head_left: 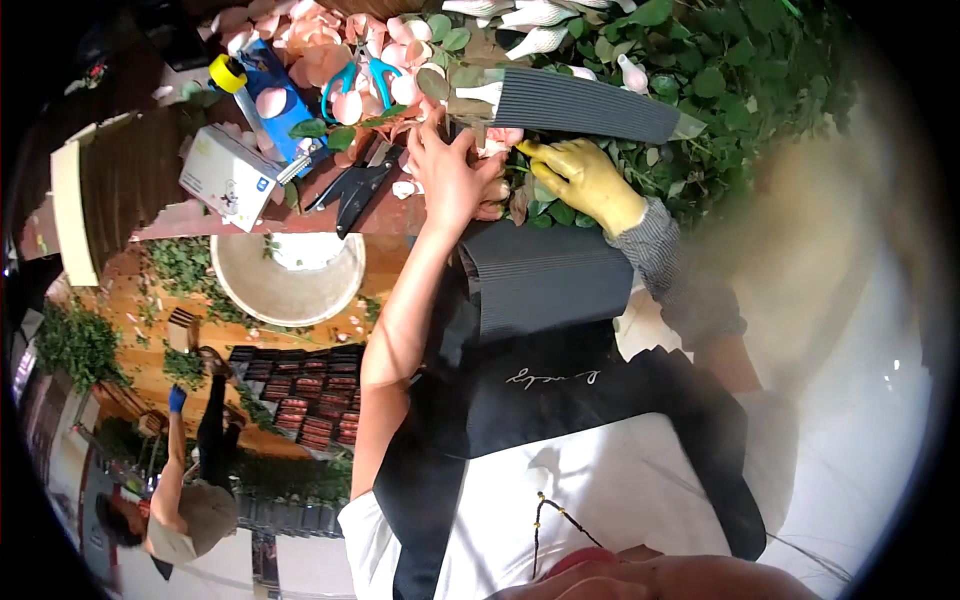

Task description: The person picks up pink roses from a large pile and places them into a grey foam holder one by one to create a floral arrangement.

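Observation:
At the bench edge my left hand [452, 178], bare, has its fingers curled round the petals of a pink rose [504, 137]. Part of the bloom is hidden behind those fingers. Just to the right, my right hand [583, 178] wears a yellow glove, with thumb and fingers drawn together beside the rose and some green leaves. What sits between its fingertips is too small to tell. Beyond both hands lies a dark corrugated sheet [590, 104], with a rose in a white net sleeve [482, 93] at its left end. A second corrugated sheet [555, 280] rests on my side of the hands.
Left of my hands lie a black stapler [355, 190], blue-handled scissors [362, 80], a white box [228, 177] and loose pink petals [318, 50]. Leafy stems [720, 90] fill the far right. A white tub [288, 280] and another person [190, 510] are at left.

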`<control>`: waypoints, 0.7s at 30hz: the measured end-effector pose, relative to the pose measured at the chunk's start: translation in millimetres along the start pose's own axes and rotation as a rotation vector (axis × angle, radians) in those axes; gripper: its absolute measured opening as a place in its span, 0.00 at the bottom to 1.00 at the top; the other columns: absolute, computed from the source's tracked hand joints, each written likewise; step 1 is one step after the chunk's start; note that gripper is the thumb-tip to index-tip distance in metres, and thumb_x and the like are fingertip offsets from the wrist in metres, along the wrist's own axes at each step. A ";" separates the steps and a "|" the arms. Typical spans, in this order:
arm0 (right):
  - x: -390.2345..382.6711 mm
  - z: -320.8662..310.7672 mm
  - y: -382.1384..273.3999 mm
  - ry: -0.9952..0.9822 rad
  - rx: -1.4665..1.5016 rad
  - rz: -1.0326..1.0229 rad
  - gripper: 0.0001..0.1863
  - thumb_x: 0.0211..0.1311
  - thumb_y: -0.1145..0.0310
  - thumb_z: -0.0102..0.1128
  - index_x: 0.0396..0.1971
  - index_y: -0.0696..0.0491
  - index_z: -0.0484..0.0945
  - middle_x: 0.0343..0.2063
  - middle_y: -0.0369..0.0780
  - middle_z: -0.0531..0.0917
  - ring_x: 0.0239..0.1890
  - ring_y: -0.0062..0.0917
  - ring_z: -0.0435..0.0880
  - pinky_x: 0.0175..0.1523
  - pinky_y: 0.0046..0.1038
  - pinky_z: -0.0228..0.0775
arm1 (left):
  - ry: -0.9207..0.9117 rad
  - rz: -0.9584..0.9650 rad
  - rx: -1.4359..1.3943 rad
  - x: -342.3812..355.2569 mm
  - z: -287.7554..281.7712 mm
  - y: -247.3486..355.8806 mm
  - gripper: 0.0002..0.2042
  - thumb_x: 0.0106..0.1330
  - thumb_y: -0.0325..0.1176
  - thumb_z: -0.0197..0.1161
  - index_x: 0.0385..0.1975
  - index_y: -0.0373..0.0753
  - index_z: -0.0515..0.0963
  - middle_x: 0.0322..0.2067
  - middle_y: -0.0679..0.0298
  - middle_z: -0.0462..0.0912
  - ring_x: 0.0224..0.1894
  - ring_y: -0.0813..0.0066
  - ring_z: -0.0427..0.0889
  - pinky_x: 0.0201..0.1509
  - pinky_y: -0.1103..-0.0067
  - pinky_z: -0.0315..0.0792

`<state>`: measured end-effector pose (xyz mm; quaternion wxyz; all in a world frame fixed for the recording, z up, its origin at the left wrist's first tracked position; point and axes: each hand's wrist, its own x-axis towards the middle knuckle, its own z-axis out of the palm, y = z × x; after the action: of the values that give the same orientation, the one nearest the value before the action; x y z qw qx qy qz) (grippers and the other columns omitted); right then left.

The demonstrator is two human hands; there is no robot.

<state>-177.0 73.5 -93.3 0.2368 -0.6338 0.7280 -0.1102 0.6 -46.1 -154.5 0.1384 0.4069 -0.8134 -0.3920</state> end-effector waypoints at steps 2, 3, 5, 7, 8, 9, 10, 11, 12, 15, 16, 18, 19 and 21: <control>0.9 -23.3 -24.9 0.079 0.032 0.041 0.19 0.63 0.66 0.63 0.53 0.48 0.79 0.30 0.41 0.83 0.33 0.36 0.83 0.41 0.37 0.73 | 0.035 0.007 0.024 -5.3 7.0 -7.4 0.20 0.52 0.44 0.75 0.44 0.44 0.84 0.64 0.44 0.62 0.67 0.37 0.56 0.67 0.51 0.56; -1.4 -30.5 -31.1 0.141 0.046 0.102 0.18 0.63 0.66 0.63 0.52 0.48 0.80 0.30 0.41 0.84 0.32 0.36 0.83 0.41 0.37 0.74 | 0.028 0.028 0.041 -6.0 8.2 -7.9 0.20 0.52 0.44 0.75 0.44 0.44 0.84 0.64 0.44 0.62 0.67 0.37 0.56 0.67 0.51 0.56; 1.8 -24.8 -30.8 0.262 0.162 0.113 0.16 0.63 0.67 0.63 0.51 0.50 0.81 0.32 0.43 0.85 0.33 0.39 0.83 0.41 0.37 0.75 | 0.047 0.070 -0.029 -7.1 9.5 -9.5 0.20 0.52 0.43 0.75 0.44 0.44 0.84 0.65 0.42 0.61 0.67 0.38 0.56 0.69 0.53 0.55; 5.6 -3.9 -12.7 0.232 0.297 0.056 0.15 0.63 0.68 0.62 0.50 0.51 0.80 0.33 0.44 0.85 0.34 0.40 0.84 0.41 0.37 0.76 | 0.010 0.055 -0.025 -7.3 6.8 -6.2 0.21 0.52 0.41 0.75 0.46 0.42 0.83 0.65 0.37 0.58 0.67 0.38 0.57 0.70 0.55 0.54; 13.4 1.7 -10.0 0.191 0.428 0.072 0.18 0.61 0.71 0.65 0.51 0.53 0.79 0.41 0.46 0.85 0.39 0.41 0.85 0.46 0.34 0.78 | 0.033 0.055 -0.067 -7.0 7.2 -7.9 0.20 0.50 0.40 0.76 0.44 0.42 0.84 0.66 0.42 0.59 0.68 0.40 0.56 0.70 0.54 0.54; 14.2 5.7 -9.2 0.203 0.434 0.071 0.18 0.61 0.71 0.65 0.51 0.53 0.79 0.41 0.46 0.85 0.39 0.41 0.85 0.46 0.34 0.78 | 0.055 0.054 -0.110 -7.0 8.2 -9.2 0.19 0.47 0.38 0.78 0.41 0.43 0.85 0.67 0.47 0.60 0.69 0.41 0.56 0.70 0.54 0.54; 14.3 9.2 -8.1 0.188 0.365 0.065 0.18 0.61 0.71 0.65 0.52 0.54 0.79 0.40 0.47 0.85 0.39 0.42 0.84 0.45 0.35 0.78 | 0.052 0.062 -0.101 -7.1 9.8 -10.3 0.19 0.47 0.38 0.78 0.41 0.43 0.85 0.67 0.47 0.60 0.69 0.41 0.56 0.70 0.54 0.54; 16.1 9.3 -9.8 0.164 0.293 0.054 0.18 0.61 0.71 0.64 0.52 0.54 0.79 0.38 0.47 0.85 0.38 0.42 0.84 0.45 0.36 0.78 | 0.047 0.057 -0.094 -8.3 10.3 -9.7 0.19 0.48 0.38 0.77 0.41 0.42 0.85 0.68 0.47 0.60 0.69 0.42 0.56 0.70 0.55 0.54; 17.4 9.7 -11.6 0.036 0.162 0.126 0.19 0.60 0.71 0.64 0.52 0.54 0.79 0.37 0.47 0.84 0.38 0.42 0.83 0.44 0.38 0.78 | 0.042 0.053 -0.087 -9.1 10.9 -9.6 0.19 0.48 0.37 0.77 0.41 0.41 0.84 0.68 0.47 0.60 0.69 0.43 0.56 0.70 0.55 0.55; 21.2 20.8 -8.3 0.069 -0.024 0.014 0.23 0.59 0.70 0.63 0.57 0.50 0.76 0.41 0.44 0.83 0.40 0.41 0.83 0.43 0.38 0.78 | 0.024 0.044 -0.097 -8.9 7.4 -8.4 0.19 0.48 0.37 0.77 0.41 0.40 0.84 0.68 0.47 0.60 0.69 0.44 0.56 0.70 0.56 0.55; 23.8 27.6 -5.6 0.020 -0.067 0.030 0.26 0.59 0.70 0.62 0.60 0.48 0.74 0.41 0.43 0.83 0.39 0.40 0.84 0.42 0.38 0.78 | 0.008 0.041 -0.090 -8.7 6.6 -6.9 0.19 0.49 0.37 0.77 0.40 0.39 0.84 0.68 0.47 0.60 0.69 0.43 0.57 0.71 0.56 0.55; 29.4 28.7 -14.8 0.056 -0.162 0.026 0.22 0.61 0.71 0.59 0.57 0.49 0.76 0.40 0.43 0.82 0.34 0.39 0.84 0.36 0.37 0.79 | -0.016 0.006 -0.087 -9.9 9.4 -12.4 0.19 0.49 0.37 0.77 0.40 0.39 0.84 0.68 0.47 0.60 0.69 0.43 0.57 0.71 0.56 0.55; 30.2 28.9 -20.0 0.091 -0.258 0.023 0.18 0.63 0.72 0.55 0.53 0.49 0.78 0.40 0.44 0.82 0.29 0.38 0.84 0.30 0.35 0.79 | -0.041 -0.029 -0.086 -10.3 10.7 -15.2 0.19 0.49 0.38 0.77 0.40 0.39 0.84 0.68 0.47 0.60 0.69 0.43 0.57 0.71 0.56 0.55; 28.6 26.0 -26.6 0.055 -0.195 0.060 0.18 0.64 0.71 0.54 0.54 0.49 0.78 0.44 0.43 0.81 0.33 0.39 0.84 0.34 0.38 0.79 | -0.023 -0.009 -0.056 -9.1 8.2 -13.0 0.19 0.49 0.38 0.77 0.39 0.39 0.84 0.68 0.47 0.60 0.69 0.44 0.57 0.70 0.57 0.56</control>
<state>-143.6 44.7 -109.4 0.1572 -0.6286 0.7601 -0.0490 9.1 -39.5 -168.8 0.1388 0.4020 -0.8017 -0.4199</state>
